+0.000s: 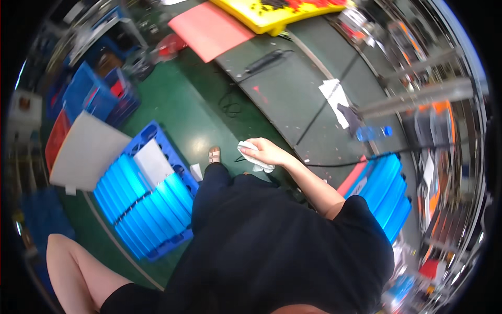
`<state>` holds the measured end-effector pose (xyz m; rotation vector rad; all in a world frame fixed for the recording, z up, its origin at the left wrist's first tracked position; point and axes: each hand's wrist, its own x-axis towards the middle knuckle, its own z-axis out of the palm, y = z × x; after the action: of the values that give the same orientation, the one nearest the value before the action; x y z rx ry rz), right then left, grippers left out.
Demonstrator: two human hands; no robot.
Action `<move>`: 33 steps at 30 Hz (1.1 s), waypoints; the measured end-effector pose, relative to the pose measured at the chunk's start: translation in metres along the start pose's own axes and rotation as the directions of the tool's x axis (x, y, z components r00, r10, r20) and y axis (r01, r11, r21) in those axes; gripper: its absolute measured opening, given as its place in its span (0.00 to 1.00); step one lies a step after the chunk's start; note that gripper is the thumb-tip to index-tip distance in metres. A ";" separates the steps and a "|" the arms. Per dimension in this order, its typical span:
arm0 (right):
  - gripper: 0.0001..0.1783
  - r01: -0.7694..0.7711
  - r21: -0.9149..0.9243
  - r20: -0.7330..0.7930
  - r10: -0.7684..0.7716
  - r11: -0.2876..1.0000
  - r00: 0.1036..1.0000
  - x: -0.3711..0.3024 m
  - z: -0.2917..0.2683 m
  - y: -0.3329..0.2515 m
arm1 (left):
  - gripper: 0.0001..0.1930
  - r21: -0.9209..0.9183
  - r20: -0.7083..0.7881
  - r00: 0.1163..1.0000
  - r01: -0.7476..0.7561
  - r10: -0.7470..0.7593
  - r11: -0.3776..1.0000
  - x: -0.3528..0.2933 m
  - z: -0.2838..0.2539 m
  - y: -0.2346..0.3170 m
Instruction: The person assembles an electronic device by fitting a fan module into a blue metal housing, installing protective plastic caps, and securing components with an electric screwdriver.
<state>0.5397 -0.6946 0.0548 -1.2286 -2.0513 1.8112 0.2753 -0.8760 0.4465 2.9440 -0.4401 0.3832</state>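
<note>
My right hand (265,152) is closed around a crumpled white cloth or tissue (260,166), which hangs below and to the left of the fingers. The hand is in front of my body, beside the near edge of a dark grey-green bench (282,89). At the lower left my bent left arm (78,267) shows, but its hand lies outside the picture. On the floor to the left, blue ribbed plastic boxes (151,209) are stacked on a blue pallet (152,133), with a white sheet (153,162) on top.
A yellow tray (256,22) with red and black parts stands at the bench's far end, beside a pink sheet (209,31). White papers (334,102) and a blue bottle (372,133) lie along the bench. More blue boxes (384,196) stand at right. A dark cable (361,161) crosses nearby.
</note>
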 end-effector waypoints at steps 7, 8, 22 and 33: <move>0.20 0.114 -0.003 0.164 -0.112 0.993 0.980 0.055 0.025 -0.038 | 0.08 -0.180 -0.085 0.972 0.204 -0.221 0.962 -0.019 0.012 -0.031; 0.20 0.083 0.007 0.168 -0.083 0.996 0.982 0.059 0.021 -0.038 | 0.10 -0.303 -0.191 0.960 0.139 -0.203 0.943 -0.041 0.016 -0.040; 0.27 -0.374 -0.181 -0.186 0.341 0.910 0.921 0.134 -0.008 0.038 | 0.23 -0.898 0.435 -0.633 -0.357 -0.640 -0.257 -0.294 0.434 -0.105; 0.18 -0.113 -0.611 0.213 0.301 0.783 0.930 0.304 -0.101 0.139 | 0.19 -0.818 0.337 -0.840 -0.485 0.426 -0.309 -0.287 0.567 0.078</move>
<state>0.4659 -0.4303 -0.1607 -1.4364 -2.9202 1.5555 0.1157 -0.9717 -0.1659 0.8058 -3.0965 -1.4597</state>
